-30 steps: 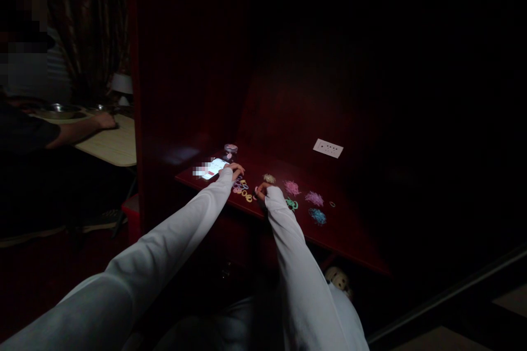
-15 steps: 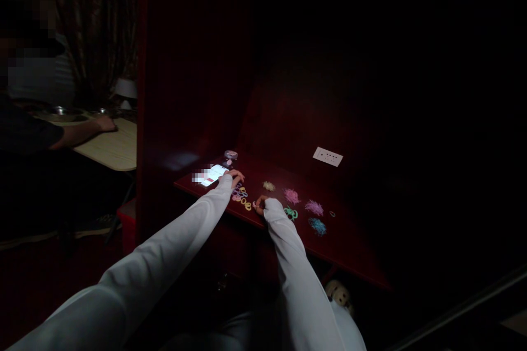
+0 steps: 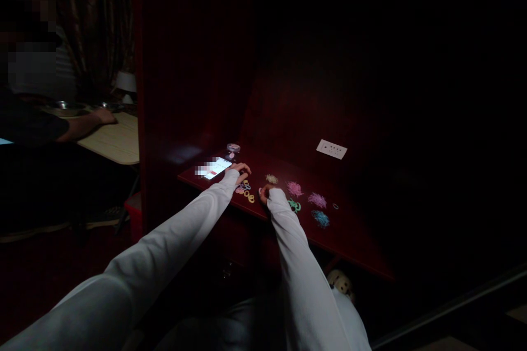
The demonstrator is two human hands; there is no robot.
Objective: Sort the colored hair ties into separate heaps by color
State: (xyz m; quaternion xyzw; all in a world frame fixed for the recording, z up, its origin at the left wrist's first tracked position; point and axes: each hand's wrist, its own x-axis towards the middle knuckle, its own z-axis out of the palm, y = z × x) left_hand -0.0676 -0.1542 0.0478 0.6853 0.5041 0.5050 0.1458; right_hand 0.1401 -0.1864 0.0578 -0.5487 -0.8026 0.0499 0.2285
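Note:
My left hand (image 3: 240, 171) is above the dark red tabletop, fingers bent and apart, with nothing visible in them. Just below it lies a loose group of yellow, pink and purple hair ties (image 3: 246, 193). Beside that group, my right hand (image 3: 267, 194) is closed, and a pale pink hair tie (image 3: 260, 192) shows at its fingertips. Partly behind the right sleeve is a bunch of green hair ties (image 3: 295, 205). A lit phone (image 3: 217, 168) lies left of my left hand.
Small piles of cream bands (image 3: 272, 179), pink bands (image 3: 295, 188), purple bands (image 3: 317, 200) and blue bands (image 3: 320, 218) lie to the right. A clear round container (image 3: 233, 148) stands behind the phone. A white socket plate (image 3: 331, 149) is on the back panel. Another person's hand (image 3: 105, 115) rests on a pale table.
My left hand has lifted slightly off the hair ties and its fingers reach further right. My right hand stays closed with the pink hair tie. The whole view has shifted a little.

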